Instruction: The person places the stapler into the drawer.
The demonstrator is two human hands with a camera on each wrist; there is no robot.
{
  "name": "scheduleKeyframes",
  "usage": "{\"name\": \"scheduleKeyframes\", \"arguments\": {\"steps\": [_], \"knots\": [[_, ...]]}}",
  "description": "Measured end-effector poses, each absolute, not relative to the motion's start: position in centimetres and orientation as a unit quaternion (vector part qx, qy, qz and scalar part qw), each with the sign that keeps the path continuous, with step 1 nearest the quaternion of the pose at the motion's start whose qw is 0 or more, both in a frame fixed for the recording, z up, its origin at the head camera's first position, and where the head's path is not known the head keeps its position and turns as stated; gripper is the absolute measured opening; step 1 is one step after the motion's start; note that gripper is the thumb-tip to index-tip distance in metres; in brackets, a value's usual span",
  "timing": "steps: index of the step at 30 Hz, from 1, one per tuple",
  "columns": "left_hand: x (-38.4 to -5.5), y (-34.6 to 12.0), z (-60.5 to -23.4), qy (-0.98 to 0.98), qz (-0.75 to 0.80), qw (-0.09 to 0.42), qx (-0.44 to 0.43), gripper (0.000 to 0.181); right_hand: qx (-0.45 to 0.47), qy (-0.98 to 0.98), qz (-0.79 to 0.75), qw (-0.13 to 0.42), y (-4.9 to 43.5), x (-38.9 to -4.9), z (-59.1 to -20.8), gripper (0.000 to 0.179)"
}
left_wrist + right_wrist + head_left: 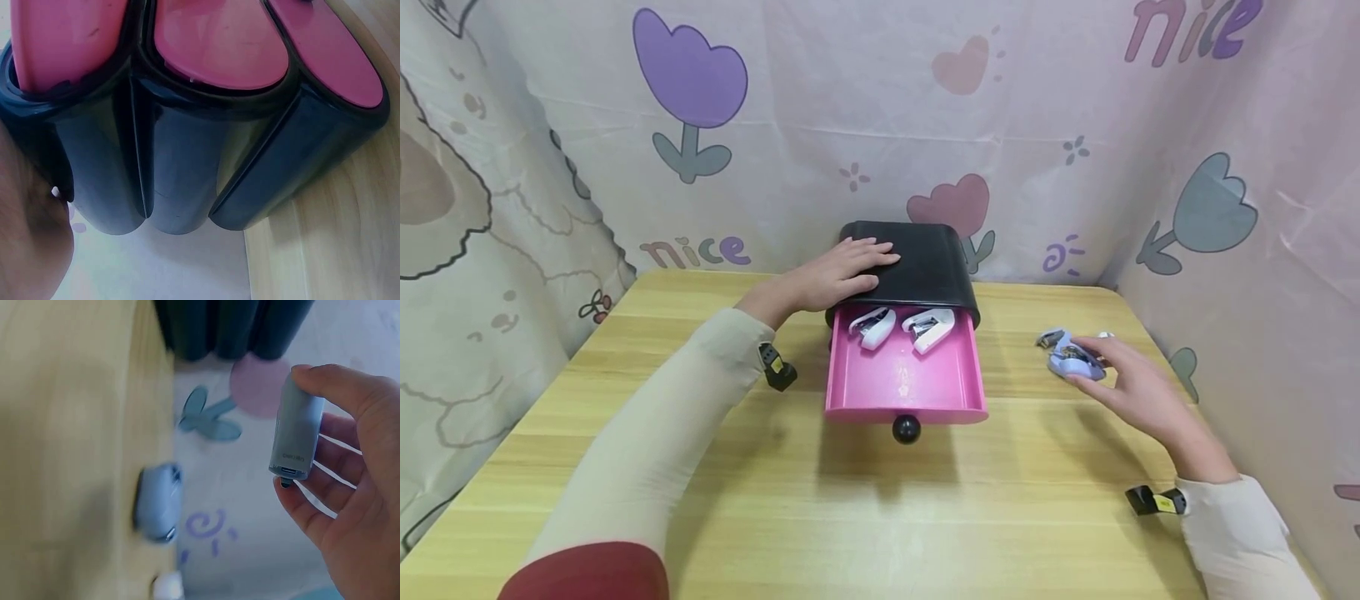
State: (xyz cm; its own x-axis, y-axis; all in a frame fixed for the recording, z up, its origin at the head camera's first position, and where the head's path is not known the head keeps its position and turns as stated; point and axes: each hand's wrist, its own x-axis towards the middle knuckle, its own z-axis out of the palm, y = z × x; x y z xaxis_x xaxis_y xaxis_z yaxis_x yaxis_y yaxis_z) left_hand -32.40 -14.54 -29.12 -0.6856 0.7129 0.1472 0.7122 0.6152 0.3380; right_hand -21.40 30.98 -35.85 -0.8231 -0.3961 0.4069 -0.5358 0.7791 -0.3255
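My left hand (842, 273) rests on top of a black drawer cabinet (925, 258), fingers spread. Its pink top drawer (904, 392) is pulled out by a round black knob (906, 429). Inside it, toward the back, lie two white mini staplers, a left one (877, 332) and a right one (931, 330). Over to the right, my right hand (1123, 379) grips a light-blue stapler (1073, 360) between thumb and fingers. The right wrist view shows this stapler (299, 428) held above the table. Behind it sits a greyish-blue stapler (159, 503).
A small white object (167, 586) lies beside the greyish-blue stapler, partly cut off in the right wrist view. More pink drawer fronts (222, 44) show in the left wrist view. Patterned cloth (820, 100) hangs behind and beside the wooden table (880, 533).
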Motion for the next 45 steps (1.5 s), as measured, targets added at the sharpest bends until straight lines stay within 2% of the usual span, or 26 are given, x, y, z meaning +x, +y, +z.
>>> {"name": "scheduleKeyframes", "arguments": {"steps": [16,23,33,39,45], "knots": [[-32.7,-14.6,-28.6,0.9,0.171,0.008,0.402,0.053,0.376,-0.887,0.216,0.16,23.2,-20.6,-31.0,0.053],[-32.7,-14.8,-27.9,0.905,0.149,0.024,0.398,0.055,0.397,-0.883,0.212,0.137,20.3,-20.3,-29.7,0.055],[-32.2,-14.6,-27.6,0.92,0.102,-0.004,0.378,0.053,0.443,-0.865,0.199,0.126,17.6,-20.9,-29.5,0.056],[-31.9,-15.2,-27.7,0.921,0.108,0.013,0.374,0.058,0.443,-0.865,0.199,0.121,17.1,-21.1,-30.0,0.057],[-31.5,-16.0,-27.7,0.92,0.12,0.01,0.372,0.061,0.448,-0.863,0.196,0.123,16.7,-21.4,-29.8,0.057]]}}
